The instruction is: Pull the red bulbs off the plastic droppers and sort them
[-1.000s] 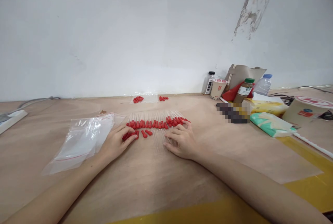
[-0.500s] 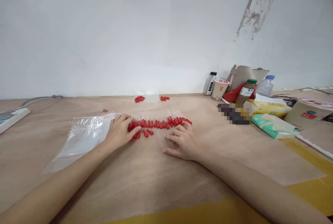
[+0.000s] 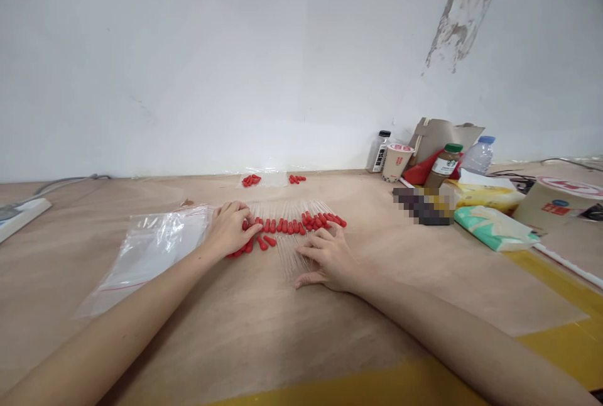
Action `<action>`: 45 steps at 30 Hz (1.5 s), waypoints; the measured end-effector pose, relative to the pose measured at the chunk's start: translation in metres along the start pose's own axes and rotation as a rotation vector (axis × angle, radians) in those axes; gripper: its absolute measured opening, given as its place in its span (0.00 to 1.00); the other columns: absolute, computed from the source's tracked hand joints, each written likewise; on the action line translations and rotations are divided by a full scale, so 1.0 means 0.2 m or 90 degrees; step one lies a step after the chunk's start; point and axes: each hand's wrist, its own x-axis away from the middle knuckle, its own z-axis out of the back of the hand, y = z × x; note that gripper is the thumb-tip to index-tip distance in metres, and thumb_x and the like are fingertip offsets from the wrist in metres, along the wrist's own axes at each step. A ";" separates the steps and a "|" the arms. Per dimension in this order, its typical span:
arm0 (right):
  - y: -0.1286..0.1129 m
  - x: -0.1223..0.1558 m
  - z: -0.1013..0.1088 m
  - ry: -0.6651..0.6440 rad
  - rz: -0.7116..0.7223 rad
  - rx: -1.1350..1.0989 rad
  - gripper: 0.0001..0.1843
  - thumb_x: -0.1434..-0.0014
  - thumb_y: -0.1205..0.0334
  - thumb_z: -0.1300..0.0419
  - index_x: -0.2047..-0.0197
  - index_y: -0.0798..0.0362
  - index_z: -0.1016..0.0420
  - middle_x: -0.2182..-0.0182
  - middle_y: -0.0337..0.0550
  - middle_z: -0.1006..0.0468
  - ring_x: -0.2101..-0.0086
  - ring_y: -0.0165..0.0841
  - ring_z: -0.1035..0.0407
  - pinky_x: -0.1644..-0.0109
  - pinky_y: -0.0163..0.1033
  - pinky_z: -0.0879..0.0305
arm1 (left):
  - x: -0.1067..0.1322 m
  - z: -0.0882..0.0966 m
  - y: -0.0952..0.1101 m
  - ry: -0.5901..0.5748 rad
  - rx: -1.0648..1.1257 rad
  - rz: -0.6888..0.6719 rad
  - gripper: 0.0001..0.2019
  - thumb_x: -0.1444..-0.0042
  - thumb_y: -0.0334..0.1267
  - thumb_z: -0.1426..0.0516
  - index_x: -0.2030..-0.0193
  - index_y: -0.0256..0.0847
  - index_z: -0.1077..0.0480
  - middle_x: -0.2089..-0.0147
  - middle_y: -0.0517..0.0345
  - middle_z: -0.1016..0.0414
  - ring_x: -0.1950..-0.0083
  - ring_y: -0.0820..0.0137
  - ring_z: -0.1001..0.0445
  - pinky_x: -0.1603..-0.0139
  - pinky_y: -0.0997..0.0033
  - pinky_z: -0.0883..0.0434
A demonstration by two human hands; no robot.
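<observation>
A row of red rubber bulbs (image 3: 289,226) lies across the table, with thin clear dropper tubes (image 3: 273,209) reaching back from them. My left hand (image 3: 232,230) is curled over the row's left end, its thumb and fingers closed on a red bulb that they partly cover. Some loose red bulbs (image 3: 262,243) rest in front of the row, a few half under this hand. Flat over more clear tubes (image 3: 288,255) on the near side is my right hand (image 3: 327,258), fingers apart, fingertips by the bulbs at the right end.
An empty zip bag (image 3: 155,249) lies left of my left hand. Two small groups of red bulbs (image 3: 251,180) sit near the wall. To the right are a milk-tea cup (image 3: 398,163), bottles (image 3: 445,167), tissue packs (image 3: 492,228) and a large paper tub (image 3: 558,205). A power strip (image 3: 23,217) is far left.
My left hand has moved slightly right along the row, its thumb and fingers now closer together. My right hand stays nearly in place, its thumb a little lower.
</observation>
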 end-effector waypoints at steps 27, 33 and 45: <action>0.00 0.00 0.01 0.131 -0.020 -0.009 0.14 0.41 0.51 0.45 0.54 0.45 0.28 0.61 0.39 0.22 0.54 0.36 0.36 0.42 0.51 0.60 | 0.32 -0.04 0.18 0.062 0.346 -0.213 0.05 0.41 0.31 0.48 0.67 0.40 0.34 0.58 0.54 0.27 0.56 0.70 0.28 0.56 0.70 0.30; -0.03 0.00 0.00 0.142 0.011 -0.027 0.10 0.39 0.57 0.47 0.62 0.46 0.24 0.77 0.34 0.24 0.67 0.29 0.35 0.45 0.47 0.56 | 0.32 -0.05 0.20 0.067 0.318 -0.235 0.09 0.43 0.34 0.46 0.54 0.40 0.34 0.55 0.51 0.28 0.52 0.67 0.30 0.51 0.65 0.32; -0.04 0.00 0.00 0.135 0.055 -0.044 0.10 0.40 0.60 0.46 0.68 0.48 0.24 0.79 0.34 0.26 0.70 0.29 0.40 0.51 0.46 0.54 | 0.31 -0.02 0.24 0.023 0.197 -0.266 0.09 0.40 0.38 0.49 0.70 0.40 0.33 0.69 0.58 0.28 0.61 0.68 0.31 0.54 0.63 0.40</action>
